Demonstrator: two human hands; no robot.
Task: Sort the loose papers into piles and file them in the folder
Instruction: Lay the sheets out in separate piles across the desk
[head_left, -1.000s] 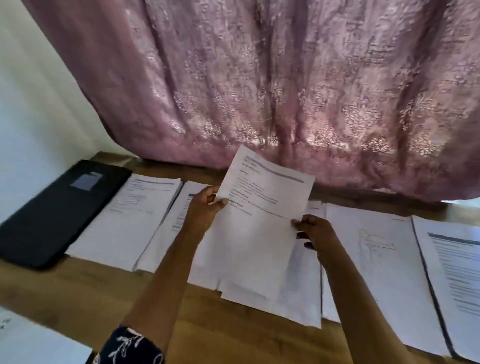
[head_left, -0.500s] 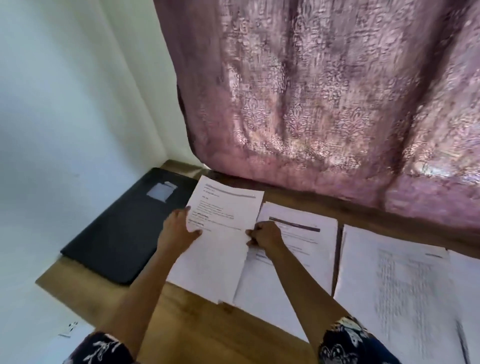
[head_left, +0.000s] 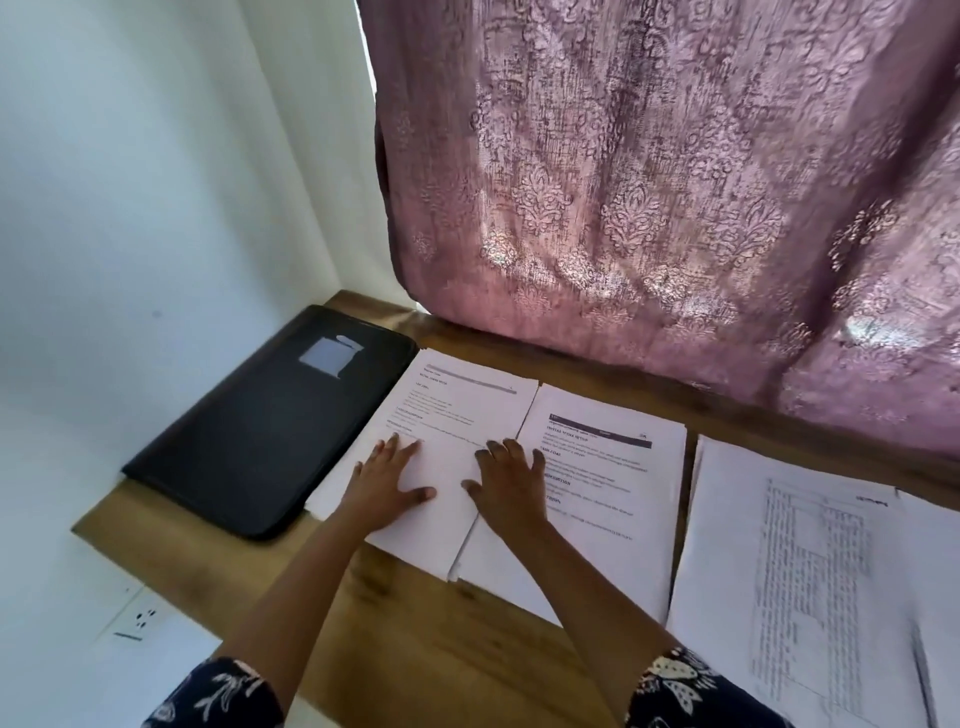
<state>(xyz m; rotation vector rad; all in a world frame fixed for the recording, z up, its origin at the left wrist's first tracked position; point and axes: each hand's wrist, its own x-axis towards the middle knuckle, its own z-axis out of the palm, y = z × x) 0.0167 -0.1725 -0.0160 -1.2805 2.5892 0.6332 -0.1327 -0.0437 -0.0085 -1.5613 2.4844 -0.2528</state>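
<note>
From the head view, the left hand (head_left: 387, 480) and right hand (head_left: 511, 480) lie flat, fingers spread, pressing the leftmost paper pile (head_left: 457, 415) on the wooden worktop (head_left: 415, 634), just right of the closed black folder (head_left: 270, 431)

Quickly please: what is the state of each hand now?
Left hand: open, flat on the leftmost white paper pile.
Right hand: open, flat where that pile meets the next white pile.
</note>
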